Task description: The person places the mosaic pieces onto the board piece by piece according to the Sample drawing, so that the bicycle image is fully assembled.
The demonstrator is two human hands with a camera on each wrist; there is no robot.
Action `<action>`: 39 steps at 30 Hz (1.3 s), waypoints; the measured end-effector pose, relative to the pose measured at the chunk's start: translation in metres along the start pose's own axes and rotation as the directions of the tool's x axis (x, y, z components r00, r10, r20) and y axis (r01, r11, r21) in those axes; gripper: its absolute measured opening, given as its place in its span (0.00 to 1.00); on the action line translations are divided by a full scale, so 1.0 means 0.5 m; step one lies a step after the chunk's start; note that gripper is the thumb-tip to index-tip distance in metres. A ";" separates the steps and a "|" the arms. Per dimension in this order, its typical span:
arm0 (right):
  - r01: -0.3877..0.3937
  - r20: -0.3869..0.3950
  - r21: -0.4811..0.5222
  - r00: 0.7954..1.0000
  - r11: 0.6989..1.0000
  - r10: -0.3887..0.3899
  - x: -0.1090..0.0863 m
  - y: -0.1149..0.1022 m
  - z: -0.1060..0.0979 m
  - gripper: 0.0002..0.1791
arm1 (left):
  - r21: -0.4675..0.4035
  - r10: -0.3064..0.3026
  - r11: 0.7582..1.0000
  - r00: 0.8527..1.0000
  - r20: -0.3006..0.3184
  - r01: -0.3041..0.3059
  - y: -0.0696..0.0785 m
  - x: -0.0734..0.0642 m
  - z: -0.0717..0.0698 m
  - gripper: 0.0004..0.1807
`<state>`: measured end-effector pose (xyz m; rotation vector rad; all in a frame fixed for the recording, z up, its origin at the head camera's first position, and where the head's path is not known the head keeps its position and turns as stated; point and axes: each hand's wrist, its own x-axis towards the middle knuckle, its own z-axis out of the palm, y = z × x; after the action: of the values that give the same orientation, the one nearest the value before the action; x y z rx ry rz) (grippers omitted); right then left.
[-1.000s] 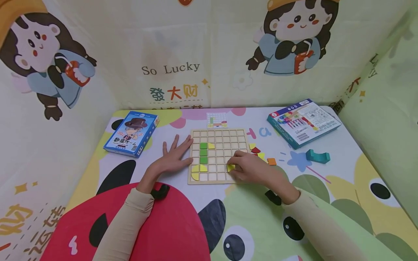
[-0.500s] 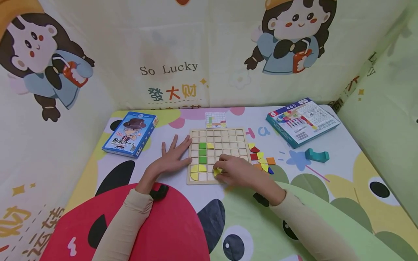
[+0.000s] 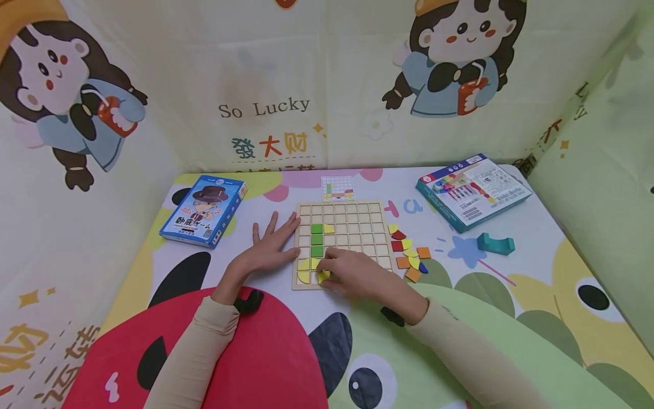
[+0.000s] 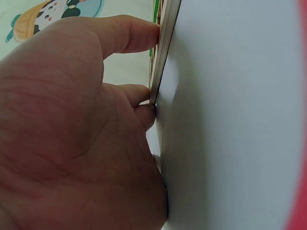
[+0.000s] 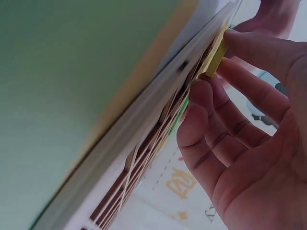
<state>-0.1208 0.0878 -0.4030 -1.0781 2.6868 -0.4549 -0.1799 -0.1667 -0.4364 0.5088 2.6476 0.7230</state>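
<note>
A wooden grid board (image 3: pixel 364 211) lies on the table. Green square tiles (image 3: pixel 317 250) form a column on its left part, with yellow rounded tiles (image 3: pixel 304 277) at the lower left corner and one yellow tile (image 3: pixel 329 228) higher up. My right hand (image 3: pixel 352 275) pinches a yellow tile (image 5: pixel 216 60) between thumb and fingertip, over the board's bottom row near the left corner. With fingers spread, my left hand (image 3: pixel 268 248) rests beside the board; in the left wrist view its thumb and fingertips touch the board's edge.
Loose red, yellow, orange and blue tiles (image 3: pixel 413 275) lie right of the board. A pattern card (image 3: pixel 338 188) sits behind it. A blue box (image 3: pixel 204 210) stands at the left, a teal box (image 3: pixel 475 190) at the right, with a teal arch block (image 3: pixel 495 244) in front.
My right hand has moved left across the board with the yellow tile, from its right side to the lower left. The left hand keeps its place at the edge.
</note>
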 end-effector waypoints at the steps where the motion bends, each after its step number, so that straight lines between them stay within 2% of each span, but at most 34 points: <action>1: 0.006 0.000 -0.006 1.000 1.000 -0.006 0.002 -0.002 0.001 0.18 | 0.002 -0.001 1.000 1.000 0.002 0.001 0.000 0.000 0.000 0.48; 12: 0.013 -0.013 -0.050 1.000 0.999 -0.014 0.016 -0.016 0.008 0.16 | 0.003 0.006 1.000 1.000 -0.002 -0.006 -0.001 0.000 0.000 0.47; 20: -0.013 -0.012 -0.048 1.000 0.999 0.013 0.022 -0.020 0.009 0.16 | 0.001 0.004 1.000 1.000 -0.004 -0.004 0.001 -0.002 -0.001 0.48; 27: 0.001 -0.021 -0.063 1.000 0.998 -0.002 0.028 -0.019 0.013 0.16 | 0.005 0.000 1.000 1.000 -0.005 0.000 -0.001 -0.001 -0.002 0.48; 39: -0.017 -0.013 -0.059 1.000 0.998 0.016 0.030 -0.022 0.013 0.17 | 0.008 0.002 1.000 1.000 -0.007 -0.002 -0.001 0.000 0.000 0.48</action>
<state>-0.1225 0.0685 -0.4061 -1.0713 2.7344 -0.3825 -0.1798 -0.1671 -0.4363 0.5121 2.6580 0.7169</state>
